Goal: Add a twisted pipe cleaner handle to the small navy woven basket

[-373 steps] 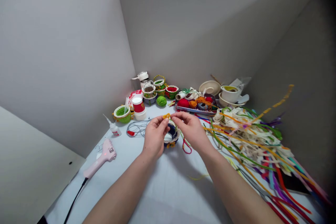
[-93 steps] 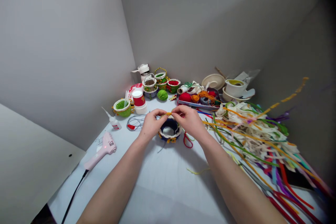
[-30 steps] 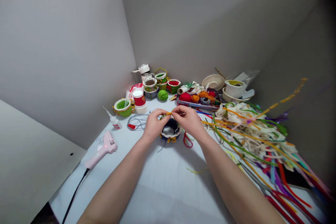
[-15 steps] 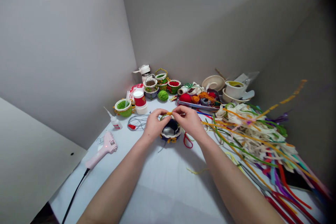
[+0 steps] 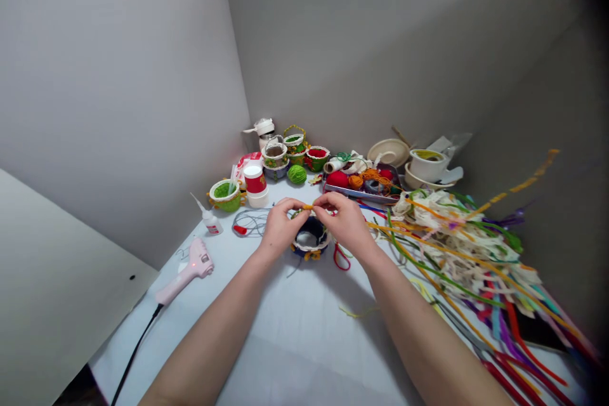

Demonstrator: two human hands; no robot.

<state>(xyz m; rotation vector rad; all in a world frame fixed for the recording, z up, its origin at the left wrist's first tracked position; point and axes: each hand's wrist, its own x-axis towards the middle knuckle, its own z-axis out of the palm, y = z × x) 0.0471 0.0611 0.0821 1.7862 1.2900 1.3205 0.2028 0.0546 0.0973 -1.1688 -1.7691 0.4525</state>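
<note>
My left hand (image 5: pixel 284 223) and my right hand (image 5: pixel 341 219) meet at the middle of the table, each with thumb and fingertips pinched together. Between them they hold a short orange-yellow fuzzy strand (image 5: pixel 307 207), perhaps pipe cleaner or yarn. Directly below sits a small dark blue basket (image 5: pixel 311 252) with yellow-orange trim, its far rim partly hidden by my fingers. Red scissor handles (image 5: pixel 341 258) lie just right of the basket, beside my right wrist.
At left lie a pink glue gun (image 5: pixel 190 269) with a black cord and a small glue bottle (image 5: pixel 210 222). Several small baskets (image 5: pixel 275 158) stand at the back, near a tray of yarn balls (image 5: pixel 366 193). Tangled pipe cleaners and cords (image 5: pixel 466 241) and large red-handled scissors (image 5: pixel 504 368) fill the right.
The orange-yellow strand looks slightly more stretched out sideways between my fingertips. Both hands stay pinched over the basket, and the view has shifted a little.
</note>
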